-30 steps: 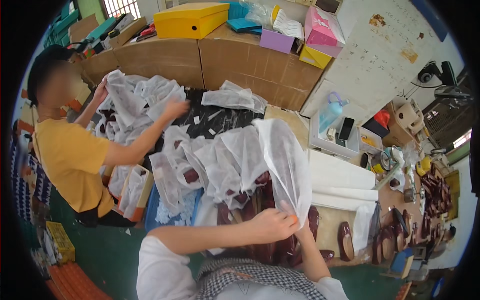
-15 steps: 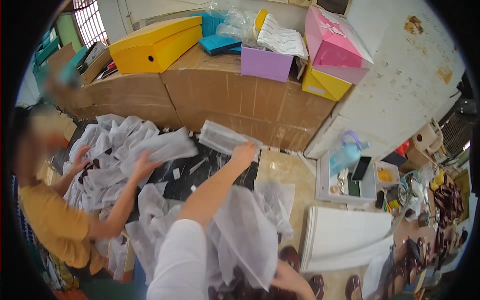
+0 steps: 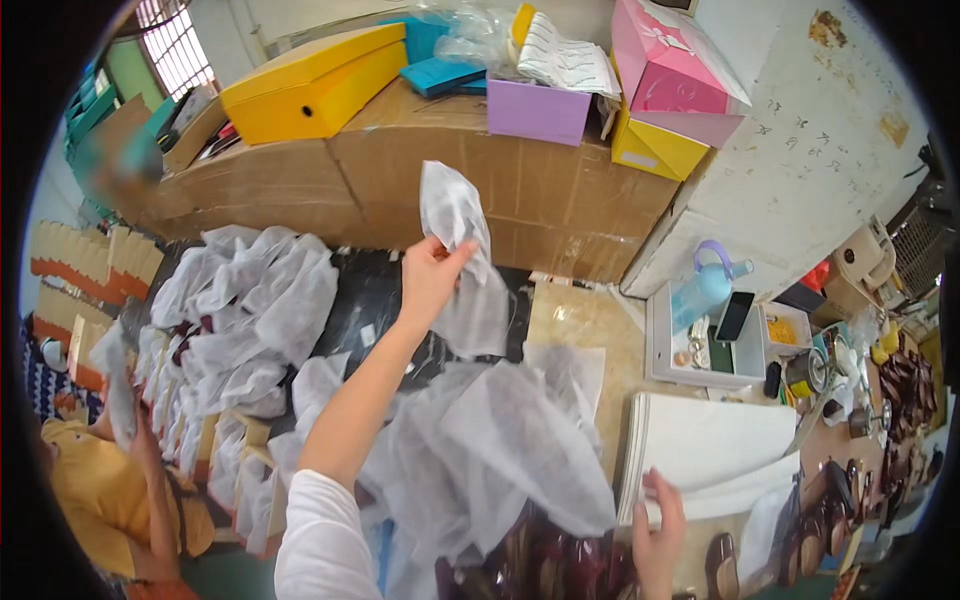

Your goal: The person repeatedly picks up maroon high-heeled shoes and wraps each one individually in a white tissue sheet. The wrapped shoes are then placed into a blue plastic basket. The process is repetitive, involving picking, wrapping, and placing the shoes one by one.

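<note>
My left hand (image 3: pixel 437 275) pinches a thin white cloth bag (image 3: pixel 452 205) between thumb and fingers. The bag hangs crumpled above the black tabletop (image 3: pixel 352 290); whether anything is inside cannot be seen. My right hand (image 3: pixel 658 535) is open and holds nothing, fingers apart, by the front edge of a stack of white sheets (image 3: pixel 710 440). Between my arms lies a heap of sheer white cloth bags (image 3: pixel 480 440). Glossy dark red shoes (image 3: pixel 560 565) show from under its near side.
At the left a co-worker in a yellow shirt (image 3: pixel 95 480) holds a white bundle (image 3: pixel 115 375) beside another white heap (image 3: pixel 245 310). Cardboard boxes (image 3: pixel 450 195) wall the far side. A white bin (image 3: pixel 700 370) and a dark shoe (image 3: pixel 722 565) are at right.
My left hand has raised the white bag off the tabletop and turned it upright. My right hand has moved right, away from the heap. The co-worker has moved back to the left.
</note>
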Demonstrator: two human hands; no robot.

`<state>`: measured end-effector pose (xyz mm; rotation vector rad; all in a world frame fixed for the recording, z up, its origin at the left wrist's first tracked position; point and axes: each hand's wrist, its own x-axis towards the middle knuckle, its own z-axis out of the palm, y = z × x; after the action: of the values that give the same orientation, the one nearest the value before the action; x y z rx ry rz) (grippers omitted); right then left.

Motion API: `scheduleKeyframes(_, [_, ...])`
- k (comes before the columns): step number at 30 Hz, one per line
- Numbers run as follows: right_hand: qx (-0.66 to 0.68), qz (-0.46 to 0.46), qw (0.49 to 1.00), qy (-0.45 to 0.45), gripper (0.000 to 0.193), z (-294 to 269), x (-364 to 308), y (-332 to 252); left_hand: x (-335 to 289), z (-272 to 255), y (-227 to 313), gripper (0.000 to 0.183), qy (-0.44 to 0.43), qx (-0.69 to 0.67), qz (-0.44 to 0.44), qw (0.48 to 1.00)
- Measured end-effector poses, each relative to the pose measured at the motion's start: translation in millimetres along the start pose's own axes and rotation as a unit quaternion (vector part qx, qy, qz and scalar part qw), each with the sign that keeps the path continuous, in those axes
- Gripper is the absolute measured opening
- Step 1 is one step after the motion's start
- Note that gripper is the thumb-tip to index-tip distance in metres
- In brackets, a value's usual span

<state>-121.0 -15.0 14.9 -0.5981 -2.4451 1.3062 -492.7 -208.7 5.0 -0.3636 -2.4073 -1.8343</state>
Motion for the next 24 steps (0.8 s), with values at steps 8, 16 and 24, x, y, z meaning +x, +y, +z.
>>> scheduleKeyframes(8, [0.022, -0.162, 0.986, -0.018, 0.091, 48, -57, -85, -246, -47, 159, 0.019, -0.142, -0.306, -0.147, 0.930])
scheduleKeyframes(16, [0.365, 0.139, 0.886, -0.252, 0.050, -6, -136, -63, -371, -51, 135, 0.058, -0.065, -0.534, -0.251, 0.805])
scheduleKeyframes(24, [0.006, -0.302, 0.952, 0.052, 0.017, -52, -174, -96, -355, -73, 138, 0.064, -0.074, -0.644, -0.225, 0.728])
